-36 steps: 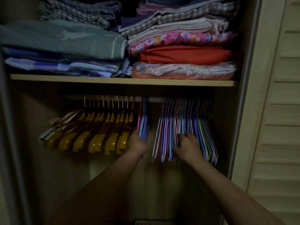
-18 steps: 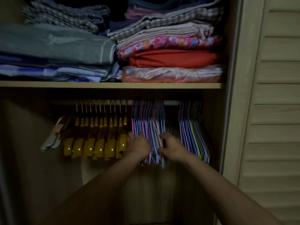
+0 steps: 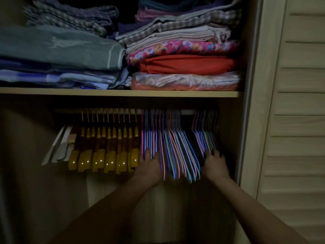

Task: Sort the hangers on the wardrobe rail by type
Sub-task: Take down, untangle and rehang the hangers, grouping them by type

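Down in the head view, the wardrobe rail (image 3: pixel 188 112) runs under a shelf (image 3: pixel 123 93) stacked with folded linens (image 3: pixel 184 66), and it carries three groups: a few pale hangers (image 3: pixel 59 147) at the far left, a row of glossy yellow-brown hangers (image 3: pixel 109 148) beside them, then thin coloured hangers (image 3: pixel 174 148) filling the right half. The left hand (image 3: pixel 150 164) has its fingers pushed in among the leftmost coloured hangers, just beside the yellow-brown row, though whether they curl round any I cannot tell. The right hand (image 3: pixel 215 163) reaches into the small bunch nearest the louvred door (image 3: pixel 295 103); it is blurred, so its grip is unclear too. A dark gap splits the coloured hangers. Sliding the bunches together could tangle the thin frames or lift a hook off the rail, since they hang tilted and crowded.
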Tool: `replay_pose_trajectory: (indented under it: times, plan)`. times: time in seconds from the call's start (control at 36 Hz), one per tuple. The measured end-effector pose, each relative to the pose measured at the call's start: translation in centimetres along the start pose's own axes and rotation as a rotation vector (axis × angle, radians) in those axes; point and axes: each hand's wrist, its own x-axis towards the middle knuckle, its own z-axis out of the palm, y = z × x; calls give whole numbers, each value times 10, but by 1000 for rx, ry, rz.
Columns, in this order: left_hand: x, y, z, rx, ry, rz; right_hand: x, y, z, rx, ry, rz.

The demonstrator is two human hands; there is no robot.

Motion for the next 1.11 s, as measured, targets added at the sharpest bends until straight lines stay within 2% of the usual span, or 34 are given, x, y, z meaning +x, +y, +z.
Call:
replay_pose_trajectory:
  times: [0.22,0.42,0.56,0.61,0.72,0.78,0.89,1.0,1.06,1.11]
  plan:
    - [1,1,-2,-4,20,-14,2,-39,9,-41,-63,-80]
    - [-9,-4,-9,41,12,-2,5,-38,9,126,-97,-72]
    - [-15,-10,0,44,52,28,0,-17,1,456,86,-31]
    - [-17,-9,5,51,85,44,-7,-10,-6,515,154,-37]
    - [-33,3,2,30,143,68,-7,5,-3,232,90,-97]
    - [-37,5,1,50,186,100,-10,9,-2,143,117,-127]
    - [-49,7,-4,76,186,128,-13,10,-13,172,213,-188]
    - [-60,8,-11,20,239,190,-24,-3,-20,134,164,-317]
    - [-68,5,-17,-22,275,213,-22,-13,-13,49,131,-415]
    - [-74,4,-22,-38,315,236,-12,-18,2,-83,85,-438]
